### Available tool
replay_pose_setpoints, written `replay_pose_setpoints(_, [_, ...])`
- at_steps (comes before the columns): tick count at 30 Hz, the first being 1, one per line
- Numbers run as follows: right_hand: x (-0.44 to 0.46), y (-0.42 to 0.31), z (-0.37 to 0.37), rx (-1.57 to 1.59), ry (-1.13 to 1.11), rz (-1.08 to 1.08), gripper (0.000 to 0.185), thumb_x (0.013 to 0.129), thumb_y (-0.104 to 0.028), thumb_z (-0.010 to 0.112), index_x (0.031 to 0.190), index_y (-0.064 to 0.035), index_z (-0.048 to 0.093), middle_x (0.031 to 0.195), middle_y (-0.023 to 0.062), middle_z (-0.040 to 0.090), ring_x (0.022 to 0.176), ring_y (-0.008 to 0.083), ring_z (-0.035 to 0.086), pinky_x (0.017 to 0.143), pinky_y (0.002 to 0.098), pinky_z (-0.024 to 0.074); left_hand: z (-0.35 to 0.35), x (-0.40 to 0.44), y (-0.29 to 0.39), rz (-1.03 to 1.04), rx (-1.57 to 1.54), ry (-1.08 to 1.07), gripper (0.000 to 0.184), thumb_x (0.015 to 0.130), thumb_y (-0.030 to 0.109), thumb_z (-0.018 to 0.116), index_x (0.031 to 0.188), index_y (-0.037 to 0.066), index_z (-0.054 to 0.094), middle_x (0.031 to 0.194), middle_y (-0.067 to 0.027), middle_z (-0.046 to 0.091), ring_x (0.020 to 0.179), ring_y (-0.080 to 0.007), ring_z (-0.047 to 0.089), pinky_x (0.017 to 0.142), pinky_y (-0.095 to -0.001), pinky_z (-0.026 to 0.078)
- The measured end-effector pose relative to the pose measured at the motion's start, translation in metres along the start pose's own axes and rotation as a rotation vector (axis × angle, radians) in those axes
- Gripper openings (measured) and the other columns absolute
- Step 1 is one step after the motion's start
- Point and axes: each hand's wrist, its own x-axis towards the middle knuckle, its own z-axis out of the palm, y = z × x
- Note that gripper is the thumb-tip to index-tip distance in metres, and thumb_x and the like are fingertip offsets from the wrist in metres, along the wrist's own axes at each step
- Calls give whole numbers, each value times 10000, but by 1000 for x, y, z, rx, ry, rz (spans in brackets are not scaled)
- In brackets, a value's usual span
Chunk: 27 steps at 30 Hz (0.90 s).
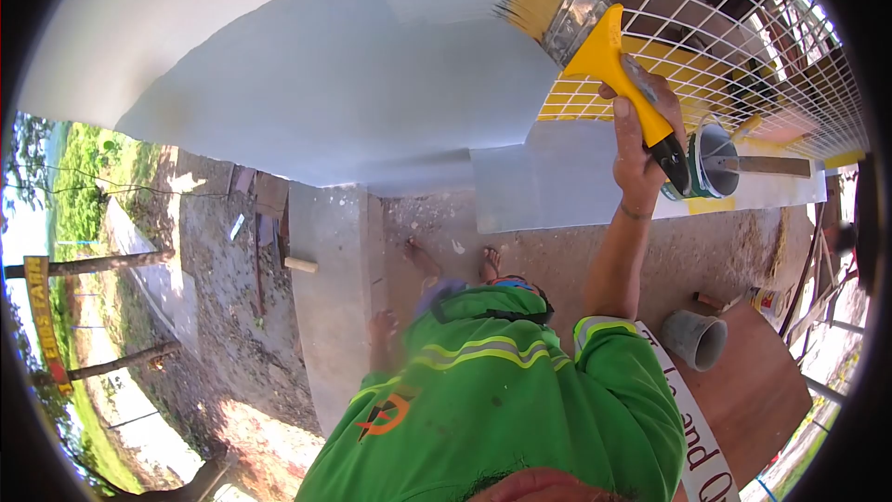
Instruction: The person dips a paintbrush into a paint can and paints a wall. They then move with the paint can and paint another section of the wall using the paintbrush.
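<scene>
My right hand is wrapped round the yellow and black handle of a wide paintbrush, raised at the upper right. The brush's bristles point up and left, against or just in front of a wall with a grey-blue painted area beside a paler one. Just beyond my right wrist stands a paint can with a flat stick across its mouth. My left hand hangs low at my left side, small and blurred, its fingers not clear.
White wire mesh fills the upper right. A grey bucket stands at the lower right near a brown board and a lettered banner. A concrete ledge runs left of my feet. A sign hangs far left.
</scene>
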Motion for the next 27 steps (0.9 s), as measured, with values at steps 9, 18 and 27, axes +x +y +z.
replay_pose_setpoints(9, [0, 1, -6, -8, 12, -5, 262, 865, -53, 635, 1118, 6, 596, 940, 107, 620, 808, 130, 598, 709, 226, 466, -3, 6, -3, -2, -66, -29, 302, 930, 298, 468, 1020, 51, 617, 874, -35, 627, 690, -123, 575, 541, -234, 441])
replay_pose_setpoints(18, [-2, 0, -14, -94, -8, -12, 274, 913, -80, 550, 1162, 33, 563, 954, 152, 640, 845, 182, 643, 758, 279, 497, -6, 14, -9, 1, 89, 2, 323, 916, 315, 467, 1043, 63, 624, 919, -42, 634, 734, -139, 585, 609, -270, 466])
replay_pose_setpoints(27, [-1, 3, -21, -133, 11, -72, 284, 912, -65, 541, 1178, 33, 549, 936, 150, 637, 839, 184, 638, 767, 282, 493, -21, 37, -29, 196, 354, -5, 338, 920, 325, 462, 1059, 60, 619, 936, -47, 636, 737, -143, 581, 623, -278, 469])
